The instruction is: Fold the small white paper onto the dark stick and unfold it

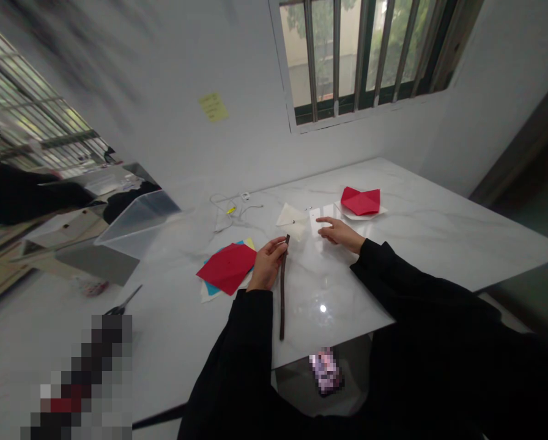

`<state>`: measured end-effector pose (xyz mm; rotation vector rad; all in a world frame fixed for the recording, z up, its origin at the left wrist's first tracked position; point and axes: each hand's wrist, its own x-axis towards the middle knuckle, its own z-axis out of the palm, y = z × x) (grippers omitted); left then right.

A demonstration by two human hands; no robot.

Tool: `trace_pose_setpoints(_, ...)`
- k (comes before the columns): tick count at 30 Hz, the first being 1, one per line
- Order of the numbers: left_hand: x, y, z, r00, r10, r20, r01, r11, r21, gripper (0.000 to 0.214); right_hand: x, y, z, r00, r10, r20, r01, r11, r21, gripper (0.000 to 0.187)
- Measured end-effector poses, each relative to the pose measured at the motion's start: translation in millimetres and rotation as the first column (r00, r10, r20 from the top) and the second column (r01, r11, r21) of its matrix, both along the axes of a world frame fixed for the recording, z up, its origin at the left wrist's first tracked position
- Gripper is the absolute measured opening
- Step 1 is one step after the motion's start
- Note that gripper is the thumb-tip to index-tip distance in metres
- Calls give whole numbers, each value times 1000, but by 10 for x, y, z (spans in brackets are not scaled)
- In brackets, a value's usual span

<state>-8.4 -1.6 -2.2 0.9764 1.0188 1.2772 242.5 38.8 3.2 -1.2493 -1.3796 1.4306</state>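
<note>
L grip (267,264) closed on top of dk brown stem (282,293), holding it straight down the counter (421,238), clear of red paper (227,267) at 10 o'clock. R grip (340,233) open, empty, reaching toward white paper square (291,221) at 12.

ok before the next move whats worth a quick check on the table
1. Left hand grips the dark brown rod: ok, held near its top end.
2. Right hand is free: ok, open and holding nothing.
3. Cream folded paper is near the right hand: ok, just beyond its fingertips.
4. Red sheet lies flat: ok, on top of blue paper.
5. Scissors are usable: cannot tell, mostly hidden by a blurred patch.
</note>
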Motion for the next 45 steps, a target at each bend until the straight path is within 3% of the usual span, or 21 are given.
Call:
trace_pose_setpoints(3, 4, -10, 5, 1000, -6, -10, 6, 1000, 3, 50, -17, 18, -37, 987, -163, 11, 163, 987, 12, 98)
trace_pose_setpoints(6, 12, -28, 19, 999, -36, -34, 36, 999, 6, 49, -28, 11, -72, 981, -174, 82, 162, 978, 128, 108)
trace_pose_setpoints(10, 20, -59, 53, 987, -125, -100, 125, 992, -6, 50, 10, 30, -91, 920, -241, 310, 84, 892, 444, 90)
trace_pose_setpoints(12, 24, -70, 70, 980, -155, -123, 155, 988, -12, 51, 32, 40, -83, 886, -265, 381, 39, 860, 509, 78)
trace_pose_setpoints(19, 41, -61, 70, 986, -124, -110, 123, 992, -21, 51, 29, 24, -75, 775, -242, 583, -81, 878, 472, 36)
trace_pose_setpoints(23, 39, -49, 53, 990, -117, -79, 116, 993, -23, 49, 36, 20, -88, 772, -231, 592, -91, 882, 463, 35)
trace_pose_setpoints(26, 38, -42, 45, 992, -107, -70, 105, 994, -24, 47, 72, 25, -58, 801, -274, 532, -19, 877, 480, 43)
trace_pose_setpoints(27, 39, -39, 42, 993, -102, -61, 101, 995, -23, 47, 87, 25, -41, 827, -218, 518, -47, 892, 450, 41)
trace_pose_setpoints(29, 42, -32, 34, 996, -87, -31, 87, 996, -19, 48, 110, 18, -12, 861, 125, 493, -301, 906, 296, 29)
trace_pose_setpoints(30, 42, -28, 30, 997, -73, -11, 73, 997, -16, 49, 113, 10, -3, 820, 359, 446, -482, 853, 200, 25)
trace_pose_setpoints(31, 42, -23, 26, 998, -57, 8, 57, 998, -14, 49, 109, 0, 1, 743, 554, 375, -633, 763, 127, 23)
trace_pose_setpoints(32, 40, -18, 23, 999, -41, 26, 41, 999, -13, 49, 98, -13, -1, 674, 674, 304, -725, 683, 93, 22)
trace_pose_setpoints(33, 36, -13, 22, 999, -28, 43, 29, 1000, -13, 48, 82, -25, -7, 647, 719, 253, -756, 648, 89, 22)
trace_pose_setpoints(39, -24, 14, 72, 976, 22, 216, -2, 996, -89, 41, -26, -68, -42, 822, 552, 136, -565, 820, 88, 27)
trace_pose_setpoints(42, -27, 19, 106, 953, 17, 302, 19, 993, -116, 35, -106, -86, -29, 844, 516, 149, -532, 841, 98, 36)
trace_pose_setpoints(45, 1, 17, 116, 952, -27, 303, 65, 991, -115, 32, -286, -109, -13, 824, 552, 124, -564, 819, 103, 42)
